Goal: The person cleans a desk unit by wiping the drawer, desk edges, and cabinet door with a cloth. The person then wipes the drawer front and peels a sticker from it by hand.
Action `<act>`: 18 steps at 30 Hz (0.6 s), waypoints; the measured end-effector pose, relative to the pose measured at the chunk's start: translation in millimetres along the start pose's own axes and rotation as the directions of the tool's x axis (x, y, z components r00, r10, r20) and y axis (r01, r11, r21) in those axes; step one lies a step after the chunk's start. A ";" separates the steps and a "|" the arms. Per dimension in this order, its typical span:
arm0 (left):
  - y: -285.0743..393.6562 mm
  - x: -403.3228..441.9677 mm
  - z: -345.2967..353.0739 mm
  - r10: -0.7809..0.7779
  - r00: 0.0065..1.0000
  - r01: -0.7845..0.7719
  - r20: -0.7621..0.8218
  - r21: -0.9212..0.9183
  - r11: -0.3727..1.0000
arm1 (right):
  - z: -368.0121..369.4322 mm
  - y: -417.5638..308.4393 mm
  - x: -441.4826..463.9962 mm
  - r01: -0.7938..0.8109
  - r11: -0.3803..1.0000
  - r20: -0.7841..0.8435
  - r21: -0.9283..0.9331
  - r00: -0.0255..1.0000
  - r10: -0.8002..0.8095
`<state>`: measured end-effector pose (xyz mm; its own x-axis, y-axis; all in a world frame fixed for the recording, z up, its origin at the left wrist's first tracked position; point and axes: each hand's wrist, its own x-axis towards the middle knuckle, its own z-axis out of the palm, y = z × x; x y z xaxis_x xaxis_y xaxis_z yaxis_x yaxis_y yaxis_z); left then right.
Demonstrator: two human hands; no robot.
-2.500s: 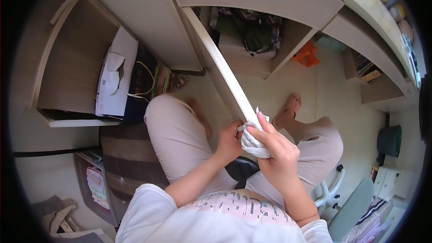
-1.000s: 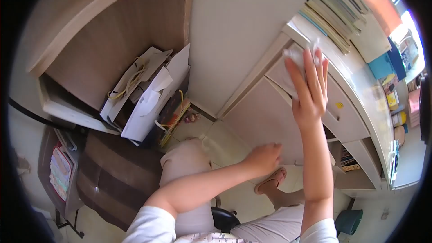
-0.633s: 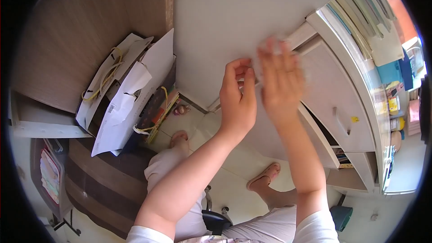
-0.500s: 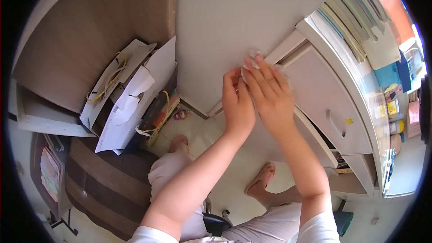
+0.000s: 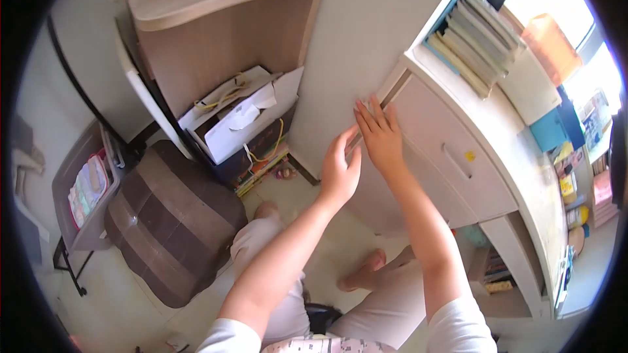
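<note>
head view: my right grip (image 5: 383,142) is spread nearly flat, fingers straight and slightly parted, over the pale strip (image 5: 397,85) at the left edge of the drawer front (image 5: 425,114). its palm faces away from me, so i cannot tell whether anything lies beneath it. my left grip (image 5: 339,175) is just beside it, to the left and nearer, loosely curled with the thumb apart from the fingers; i see nothing in it, and cannot tell if its fingertips touch the strip. the drawer front, with its handle (image 5: 456,160) and a yellow sticker (image 5: 470,156), is to the right of my grips, under the rim of the counter (image 5: 507,131). books (image 5: 477,39) lean at the counter's far end. to the left, a white paper bag (image 5: 255,124) stands in the shelf unit (image 5: 229,42), and nearer is a brown striped seat (image 5: 173,222). my knees are below, apart.
</note>
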<state>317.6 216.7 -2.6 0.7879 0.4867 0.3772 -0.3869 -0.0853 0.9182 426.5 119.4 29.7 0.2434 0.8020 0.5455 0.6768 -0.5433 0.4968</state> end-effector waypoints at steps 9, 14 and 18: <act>-3.3 47.6 63.5 0.495 0.869 -0.483 0.009 0.236 0.843 | -48.8 39.4 0.0 -0.297 0.935 -0.171 0.192 0.928 0.330; -13.8 65.6 106.8 0.293 0.881 -0.332 -0.370 -0.042 0.942 | -145.1 67.9 -12.9 -0.183 0.978 -0.245 0.100 0.948 0.202; -21.0 68.3 111.4 0.150 0.898 -0.298 -0.415 -0.319 0.900 | -191.6 123.5 -35.2 -0.279 0.958 -0.144 -0.064 0.953 0.268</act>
<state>432.9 154.9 17.4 0.4507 0.7844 0.4261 -0.7354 0.0557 0.6753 368.4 -23.5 201.2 0.3131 0.5826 0.7501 0.5358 -0.7604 0.3670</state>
